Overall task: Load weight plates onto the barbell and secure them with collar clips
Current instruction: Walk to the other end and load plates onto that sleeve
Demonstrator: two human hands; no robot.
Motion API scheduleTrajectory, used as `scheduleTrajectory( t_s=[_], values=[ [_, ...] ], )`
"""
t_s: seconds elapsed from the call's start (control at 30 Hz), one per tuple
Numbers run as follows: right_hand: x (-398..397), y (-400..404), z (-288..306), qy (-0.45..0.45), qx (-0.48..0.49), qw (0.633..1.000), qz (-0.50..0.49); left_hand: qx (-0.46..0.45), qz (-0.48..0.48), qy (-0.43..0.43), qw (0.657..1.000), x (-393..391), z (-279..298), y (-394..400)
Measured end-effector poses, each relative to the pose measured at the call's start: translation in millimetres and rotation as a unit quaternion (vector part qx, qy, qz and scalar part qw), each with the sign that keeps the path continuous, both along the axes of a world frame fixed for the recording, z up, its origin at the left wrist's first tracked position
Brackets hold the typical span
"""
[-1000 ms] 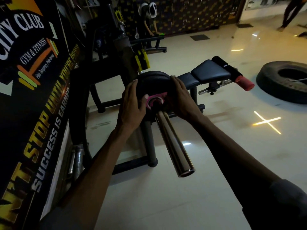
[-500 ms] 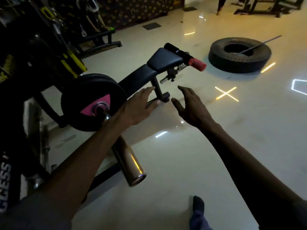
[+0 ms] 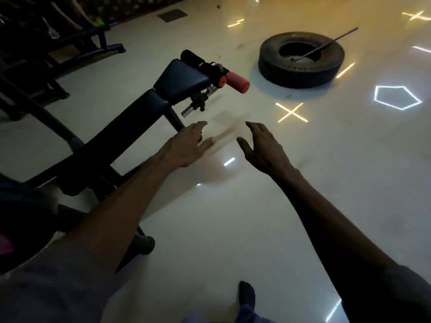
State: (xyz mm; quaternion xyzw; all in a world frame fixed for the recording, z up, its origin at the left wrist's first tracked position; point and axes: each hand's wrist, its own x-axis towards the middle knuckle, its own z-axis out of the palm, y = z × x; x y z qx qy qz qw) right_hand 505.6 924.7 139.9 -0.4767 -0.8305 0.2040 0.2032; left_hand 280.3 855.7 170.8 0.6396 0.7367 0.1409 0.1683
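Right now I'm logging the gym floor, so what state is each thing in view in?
left hand: open, empty
right hand: open, empty
bench: upright on its frame, unoccupied
red roller pad: mounted at the bench end
tyre: flat on the floor
metal rod: leaning in the tyre's hole

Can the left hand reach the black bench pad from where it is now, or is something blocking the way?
Probably yes. The left hand is open and empty, hovering just right of the bench pad. Nothing lies between them; only the bench's upright post stands close by, beyond the fingers. A short move to the left should do.
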Motion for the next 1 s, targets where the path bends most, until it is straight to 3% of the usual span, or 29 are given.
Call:
scheduleTrajectory(
  t_s=[0.63, 1.0],
  values=[
    [31.5, 361.2, -48.0, -0.103, -0.039, 0.989, -0.101, 0.007, -0.051, -0.012, 0.999, 31.8, -78.9, 404.3],
    [40.5, 608.7, -71.2, -0.111, -0.066, 0.983, -0.134, 0.004, -0.057, -0.015, 0.998, 36.8, -106.6, 662.2]
  ],
)
